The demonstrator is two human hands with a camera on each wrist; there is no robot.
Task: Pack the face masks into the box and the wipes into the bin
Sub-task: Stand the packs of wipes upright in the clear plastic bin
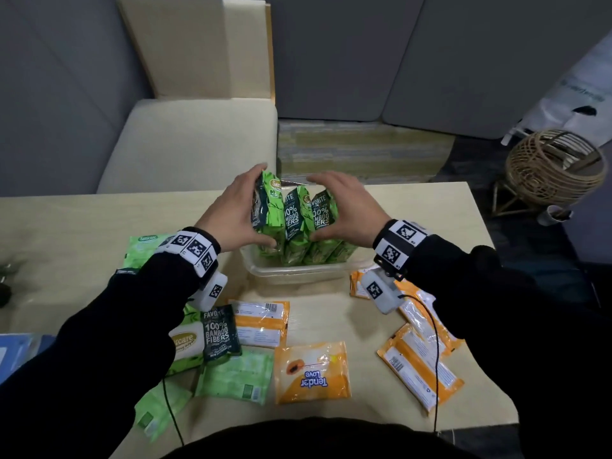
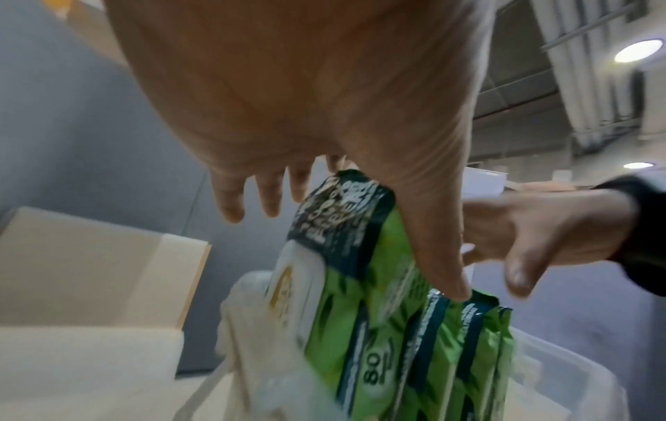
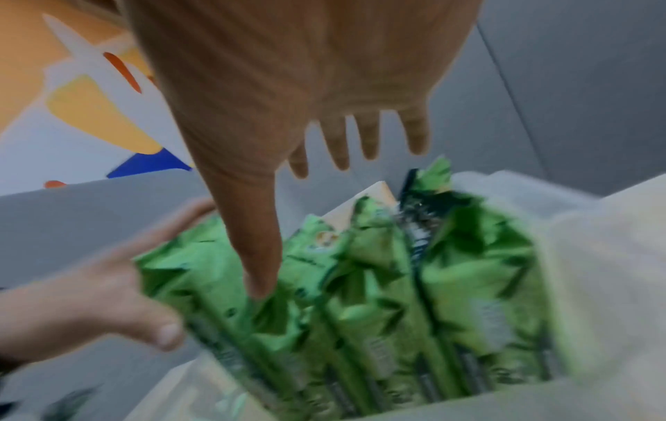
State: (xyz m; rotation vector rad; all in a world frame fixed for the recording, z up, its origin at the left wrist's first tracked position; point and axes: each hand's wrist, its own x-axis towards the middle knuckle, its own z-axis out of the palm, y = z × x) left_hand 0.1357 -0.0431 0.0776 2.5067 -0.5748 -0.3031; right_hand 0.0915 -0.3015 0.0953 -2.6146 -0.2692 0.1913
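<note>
Green wipes packs (image 1: 298, 223) are standing on end in a row inside the clear plastic bin (image 1: 298, 271), which sits mid-desk (image 1: 430, 207) toward the far edge. The left hand (image 1: 233, 213) is on the left end of the row with its grip wrapped round the outermost pack, thumb low on the near side and fingers over the top. The right hand (image 1: 347, 210) cups the right end, fingers fairly straight and pressed flat against the last pack, so its grip is spread rather than clamped. From the left wrist view the thumb (image 2: 439, 256) lies along the pack's edge; the right wrist view is blurry, but the straight fingers (image 3: 367, 136) show above the green tops.

Still loose on the desk: one dark-labelled bamboo wipes pack (image 1: 220, 332) lying flat near the left sleeve, pale green packs (image 1: 236, 376) beside it, and orange packs (image 1: 311, 372) scattered along the near and right side. No idea which of these are the face masks, can't tell. A wicker basket (image 1: 553, 167) sits on the floor off to the right.
</note>
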